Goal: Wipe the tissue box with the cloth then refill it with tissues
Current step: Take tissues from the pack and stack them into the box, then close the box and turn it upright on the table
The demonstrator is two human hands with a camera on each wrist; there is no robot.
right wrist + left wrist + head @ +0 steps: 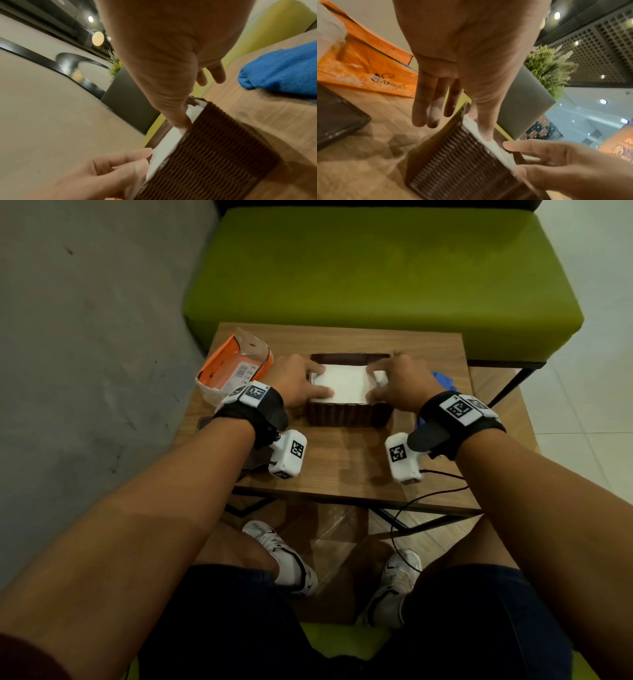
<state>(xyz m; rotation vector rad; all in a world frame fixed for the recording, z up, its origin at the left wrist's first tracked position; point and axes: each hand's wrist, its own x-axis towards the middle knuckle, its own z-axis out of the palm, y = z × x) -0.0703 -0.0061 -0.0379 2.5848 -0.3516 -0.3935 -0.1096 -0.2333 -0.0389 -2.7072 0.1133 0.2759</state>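
- Fingers [320, 369] of the left hand [297, 381] lie flat and relaxed on the left side of the white tissue stack [346, 385], pressing it down; nothing is gripped.
- Fingers [376, 378] of the right hand [400, 383] do the same on the right side, spread and straight, thumb along the near edge; in the left wrist view the right hand [559, 166] hovers at the box rim.
- Both hands press the stack into the open brown woven tissue box [347, 416], which stands mid-tabletop [342, 467]. By my reading the refill step is nearly done, with the stack sitting about level with the rim.
- Left of the box lies the torn orange tissue packet [236, 368], with what looks like the dark box lid [337, 116] close by; to the right lies the blue cloth [281, 73], set aside.
- Risks, as I judge them: uneven pressure could crumple or fold the top sheets, since the stack is soft; a corner caught on the woven rim could leave the stack tilted and keep a lid from seating; pushing hard on one side could slide the light box across the smooth wood.
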